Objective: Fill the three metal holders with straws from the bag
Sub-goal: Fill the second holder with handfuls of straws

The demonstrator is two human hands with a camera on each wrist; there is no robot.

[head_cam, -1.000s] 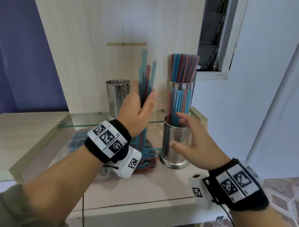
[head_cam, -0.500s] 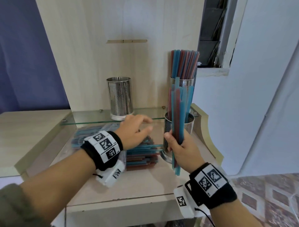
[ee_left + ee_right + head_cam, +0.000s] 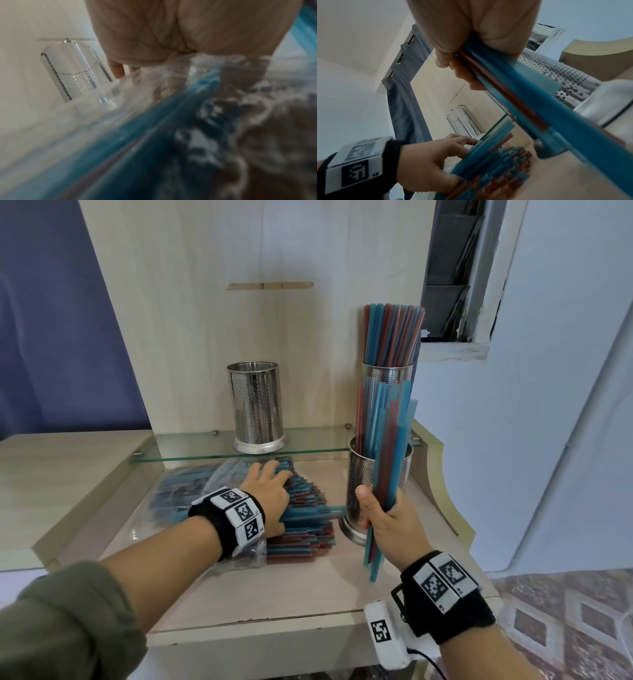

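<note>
We count three metal holders. One (image 3: 256, 405) stands empty on the glass shelf (image 3: 191, 445). A second (image 3: 388, 373), behind at the right, is packed with red and blue straws. The third (image 3: 363, 491) stands on the wooden counter (image 3: 308, 590) below, with some straws in it.

Two hands show. Our right hand (image 3: 385, 517) is curled round a bundle (image 3: 388, 453) of blue and red straws, held upright just in front of the third holder, its lower ends hanging below the fist. Our left hand (image 3: 265, 496) lies on the loose pile of straws (image 3: 301, 529) spilling from the clear bag (image 3: 195, 484) on the counter, fingers spread and bent over them; we cannot tell whether it grips any.

The left wrist view, blurred, shows crinkled plastic and blue straws right under the palm (image 3: 180, 29), which the head view hides. The right wrist view shows the fingers (image 3: 462, 73) wrapped round the bundle from below, and the cut ends of the pile.

Half a second ago the left hand was above the pile; now it is down on it. The bundle is much as it was, a little more fanned at the top.
</note>
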